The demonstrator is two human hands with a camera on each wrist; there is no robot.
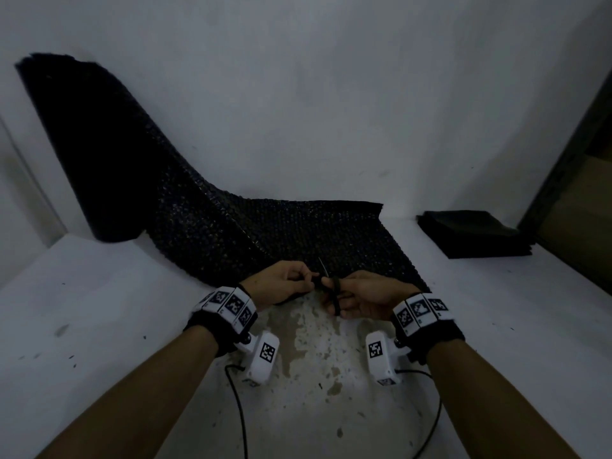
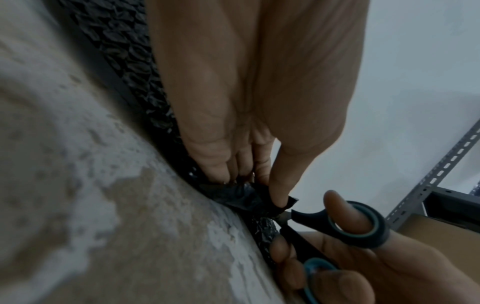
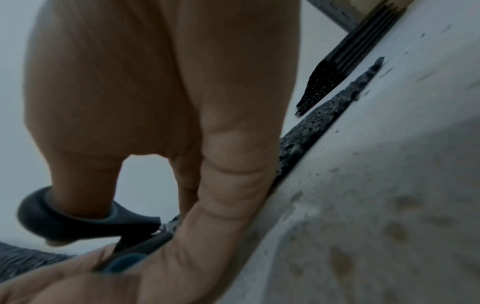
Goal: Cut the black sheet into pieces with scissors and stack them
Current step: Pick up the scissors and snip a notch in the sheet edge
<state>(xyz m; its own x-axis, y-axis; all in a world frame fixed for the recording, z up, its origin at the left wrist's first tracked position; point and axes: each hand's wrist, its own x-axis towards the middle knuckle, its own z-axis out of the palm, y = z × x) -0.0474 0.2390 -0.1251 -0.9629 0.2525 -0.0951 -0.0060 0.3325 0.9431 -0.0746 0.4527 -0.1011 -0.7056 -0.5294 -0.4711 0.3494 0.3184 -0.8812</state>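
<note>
At the table's (image 1: 99,326) near edge, the left hand (image 1: 281,284) pinches the black sheet (image 1: 265,233) while the right hand (image 1: 364,294) grips scissors (image 2: 345,224) (cut pieces (image 1: 473,231) stacked right).

Both my forearms reach forward, wrists close together at the black sheet's (image 1: 265,233) near edge — my left hand (image 1: 281,283) pinches that edge, my right hand (image 1: 364,293) threads the scissors' (image 2: 345,224) loops.
</note>
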